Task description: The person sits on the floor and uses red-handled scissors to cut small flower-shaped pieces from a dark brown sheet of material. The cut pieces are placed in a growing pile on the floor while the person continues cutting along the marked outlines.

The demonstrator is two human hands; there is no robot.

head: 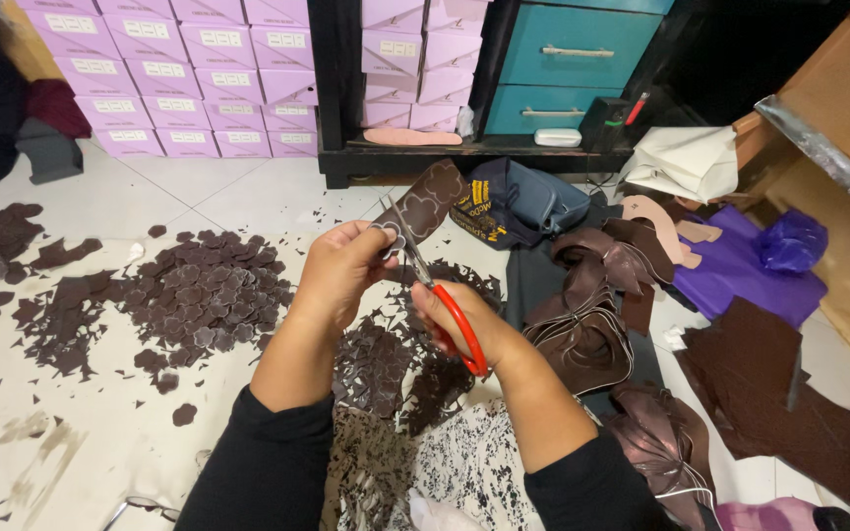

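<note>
My left hand (338, 270) pinches a dark brown strip of leather-like material (427, 200) marked with outlined flower shapes, holding it up in front of me. My right hand (464, 320) grips red-handled scissors (435, 290); their metal blades point up and cut into the strip's lower edge beside my left fingers. Below the hands, a heap of small brown offcuts (376, 359) lies on the floor and on my patterned black-and-white lap cloth (464, 462).
A spread of cut brown flower pieces (204, 295) covers the white tile floor at left. Brown leather strips (592, 315), a purple sheet (740, 270) and a dark brown sheet (769, 393) lie at right. Stacked lilac boxes (199, 79) and a teal drawer unit (568, 64) stand behind.
</note>
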